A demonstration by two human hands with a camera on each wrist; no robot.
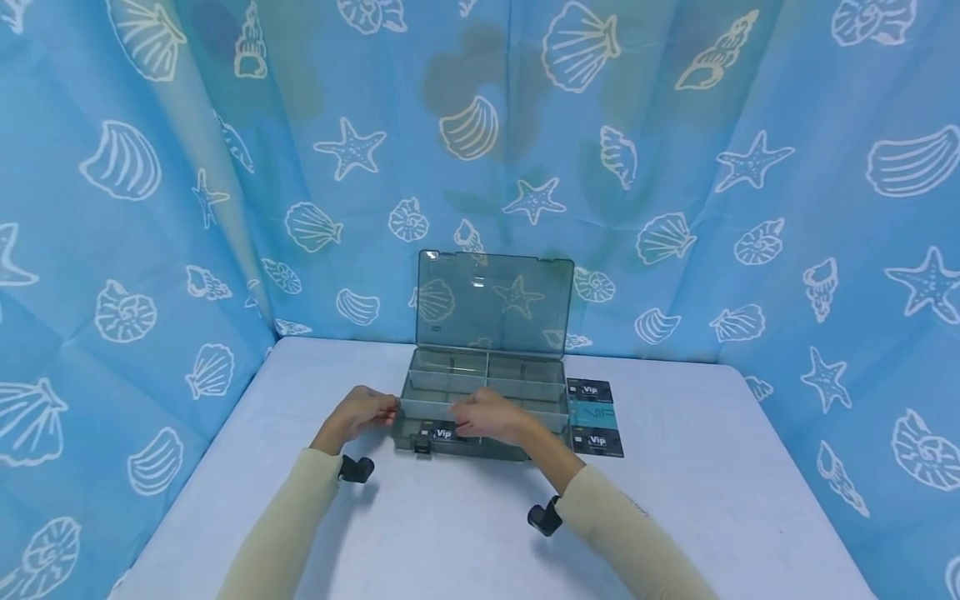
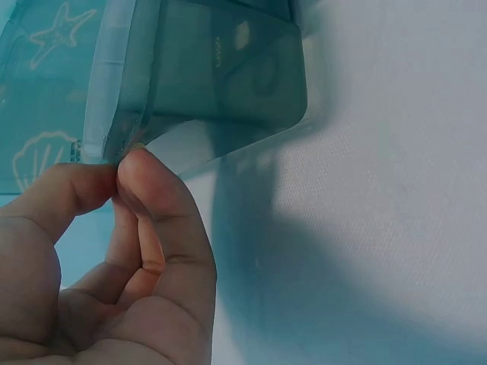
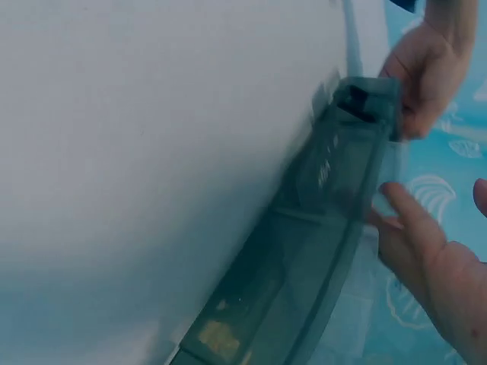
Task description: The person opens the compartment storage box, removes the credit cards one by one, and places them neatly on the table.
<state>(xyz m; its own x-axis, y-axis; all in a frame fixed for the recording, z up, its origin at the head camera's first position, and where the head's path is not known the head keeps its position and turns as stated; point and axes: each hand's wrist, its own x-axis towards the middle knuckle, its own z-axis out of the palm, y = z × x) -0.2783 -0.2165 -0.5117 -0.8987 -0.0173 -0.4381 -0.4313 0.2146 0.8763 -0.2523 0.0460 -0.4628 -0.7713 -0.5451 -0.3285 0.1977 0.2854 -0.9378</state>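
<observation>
A translucent grey compartment box (image 1: 480, 447) lies on the table with its lid (image 1: 495, 304) raised upright at the back. My left hand (image 1: 365, 410) is at the box's left side, thumb and forefinger pinching its rim (image 2: 114, 84). Over the front row of compartments is my right hand (image 1: 491, 414), its fingers (image 3: 415, 217) reaching down inside the box wall, thumb apart from them in the right wrist view. Just left of those fingers, a black card marked "Vip" (image 1: 442, 431) lies in the front left compartment.
Right beside the box, two black "Vip" cards (image 1: 590, 390) and a teal card (image 1: 594, 414) lie in a column on the white table (image 1: 675, 500). A blue shell-print curtain (image 1: 675, 167) hangs close behind the lid and along both sides.
</observation>
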